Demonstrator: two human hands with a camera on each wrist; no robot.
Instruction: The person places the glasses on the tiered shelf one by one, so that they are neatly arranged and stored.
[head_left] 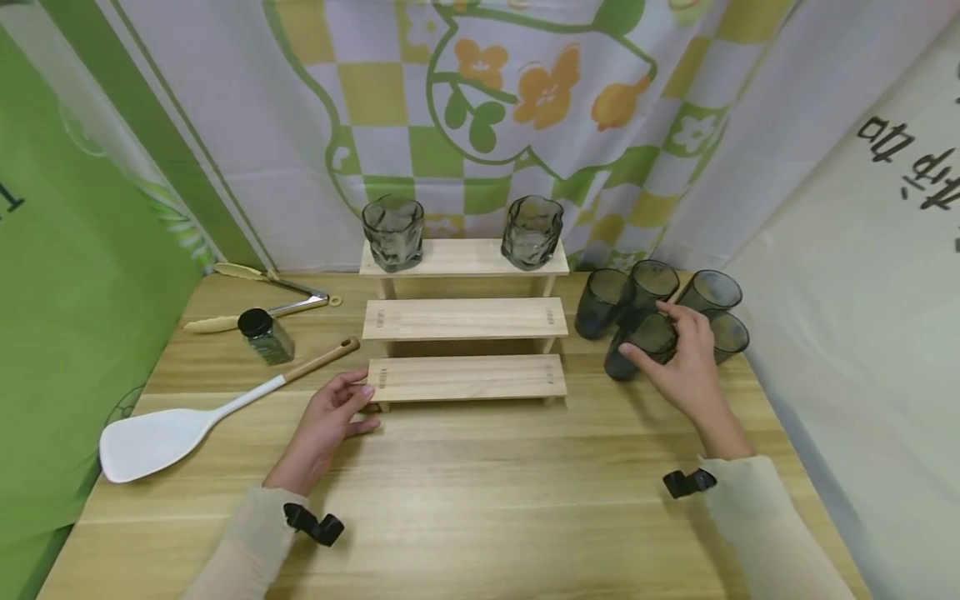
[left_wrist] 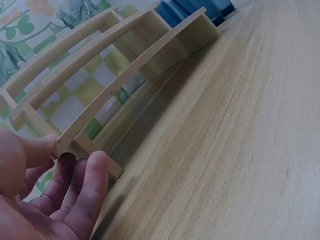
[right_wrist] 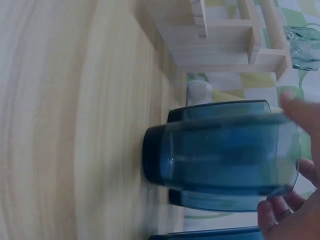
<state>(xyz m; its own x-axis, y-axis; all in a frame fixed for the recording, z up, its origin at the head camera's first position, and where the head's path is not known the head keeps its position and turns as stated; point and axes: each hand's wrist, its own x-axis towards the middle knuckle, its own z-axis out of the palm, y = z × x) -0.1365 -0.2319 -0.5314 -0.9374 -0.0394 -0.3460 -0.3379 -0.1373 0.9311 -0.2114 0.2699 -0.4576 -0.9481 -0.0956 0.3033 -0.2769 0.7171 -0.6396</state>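
Because the dark smoky glass tumbler (head_left: 643, 343) under the right hand (head_left: 686, 367) stands packed among four more dark tumblers (head_left: 660, 300) just right of the three-step pale wooden riser (head_left: 463, 321), a careless lift could, I judge, knock a neighbour over or send one toward the table edge beside the white sheet. Glass on glass offers little grip, and the right wrist view shows the fingers (right_wrist: 300, 112) only around the rim end, so a slip is a fair risk too. The right hand has thumb and fingers curled around this tumbler at the front of the cluster, which sits off the riser's right end, level with its middle and lowest steps.

The left hand (head_left: 328, 421) lies at the riser's front left corner; its fingers (left_wrist: 85, 185) are loosely extended and touch the end of the lowest step, gripping nothing. A push there could, in my view, shift the light riser and unsettle the two wavy clear grey glasses (head_left: 393, 232) on its top step, one toward each end.

Left of the riser lie a white rice paddle with a wooden handle (head_left: 176, 427), a small dark-lidded jar (head_left: 264, 335) and yellow-tipped metal tongs (head_left: 258, 300), all well apart from the tumblers on the light wooden table (head_left: 480, 500).
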